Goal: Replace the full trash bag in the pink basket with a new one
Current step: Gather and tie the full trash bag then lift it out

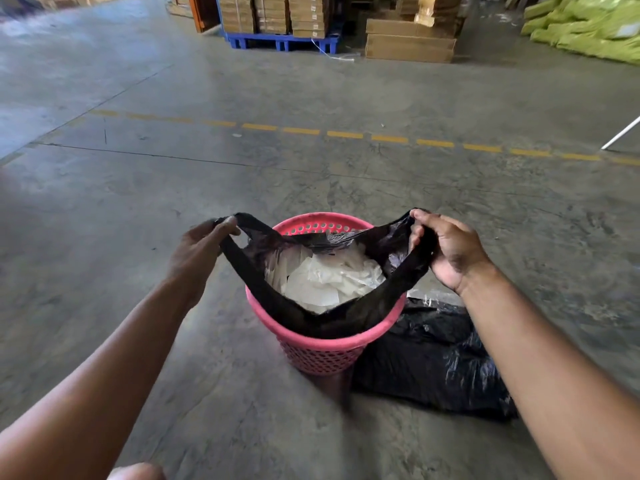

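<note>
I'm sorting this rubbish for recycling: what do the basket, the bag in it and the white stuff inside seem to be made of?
Basket: moulded pink plastic, matt, judging by the even perforated wall and thick rolled rim.
Bag: thin black plastic film, slightly glossy; it stretches into taut handles under the left hand and right hand.
White waste: crumpled sheets, probably paper or thin plastic wrap; the look leaves it open.

Basket (322,355) base — blurred, foot-hidden
</note>
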Demonstrator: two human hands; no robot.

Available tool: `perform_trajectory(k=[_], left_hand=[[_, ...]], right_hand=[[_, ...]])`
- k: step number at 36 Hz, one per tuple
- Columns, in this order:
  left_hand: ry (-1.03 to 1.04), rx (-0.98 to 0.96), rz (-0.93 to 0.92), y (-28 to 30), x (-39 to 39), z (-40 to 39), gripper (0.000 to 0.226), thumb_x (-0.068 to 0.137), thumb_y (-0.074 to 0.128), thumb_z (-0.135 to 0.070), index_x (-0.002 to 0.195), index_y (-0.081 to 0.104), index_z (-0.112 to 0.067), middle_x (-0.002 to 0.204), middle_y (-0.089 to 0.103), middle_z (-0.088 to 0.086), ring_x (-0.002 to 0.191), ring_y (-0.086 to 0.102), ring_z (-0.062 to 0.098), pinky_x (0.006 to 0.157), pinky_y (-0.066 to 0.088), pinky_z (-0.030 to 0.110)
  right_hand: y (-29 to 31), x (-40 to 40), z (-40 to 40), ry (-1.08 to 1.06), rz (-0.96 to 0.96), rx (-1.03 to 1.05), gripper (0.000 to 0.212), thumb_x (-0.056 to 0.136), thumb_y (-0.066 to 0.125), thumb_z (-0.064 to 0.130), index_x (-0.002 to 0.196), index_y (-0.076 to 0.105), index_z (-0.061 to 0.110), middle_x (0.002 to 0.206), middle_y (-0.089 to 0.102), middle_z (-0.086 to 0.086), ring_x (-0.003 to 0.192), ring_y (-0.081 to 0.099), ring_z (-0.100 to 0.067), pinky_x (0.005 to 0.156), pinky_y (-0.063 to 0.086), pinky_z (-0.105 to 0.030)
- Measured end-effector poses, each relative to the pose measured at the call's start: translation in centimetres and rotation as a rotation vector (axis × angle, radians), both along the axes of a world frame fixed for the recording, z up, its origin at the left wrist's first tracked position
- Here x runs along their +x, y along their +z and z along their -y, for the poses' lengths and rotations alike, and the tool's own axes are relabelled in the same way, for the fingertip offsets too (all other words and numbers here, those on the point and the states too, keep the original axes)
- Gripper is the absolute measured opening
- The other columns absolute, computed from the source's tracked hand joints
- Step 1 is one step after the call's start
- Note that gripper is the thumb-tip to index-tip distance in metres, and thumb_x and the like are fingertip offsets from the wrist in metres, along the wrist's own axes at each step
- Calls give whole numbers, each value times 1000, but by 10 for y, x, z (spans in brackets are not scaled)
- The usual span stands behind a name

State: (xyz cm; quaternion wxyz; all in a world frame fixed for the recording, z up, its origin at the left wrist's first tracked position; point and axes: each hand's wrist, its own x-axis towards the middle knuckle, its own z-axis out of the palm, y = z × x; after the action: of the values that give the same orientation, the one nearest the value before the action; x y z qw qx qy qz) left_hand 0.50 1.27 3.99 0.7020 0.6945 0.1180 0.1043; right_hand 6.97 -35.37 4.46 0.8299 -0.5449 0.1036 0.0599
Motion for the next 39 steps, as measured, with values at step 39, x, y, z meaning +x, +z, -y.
perform_trajectory(k=[39], left_hand=[[-724, 636, 50, -31, 57, 116, 30, 62, 65, -28, 90, 61, -19, 87, 66, 1, 84, 63, 11, 73, 53, 28]], right_hand=[[1, -8, -107, 353, 878, -1486, 14, 72, 56, 36, 78, 60, 24, 100, 48, 0, 101, 45, -23, 87, 39, -41]])
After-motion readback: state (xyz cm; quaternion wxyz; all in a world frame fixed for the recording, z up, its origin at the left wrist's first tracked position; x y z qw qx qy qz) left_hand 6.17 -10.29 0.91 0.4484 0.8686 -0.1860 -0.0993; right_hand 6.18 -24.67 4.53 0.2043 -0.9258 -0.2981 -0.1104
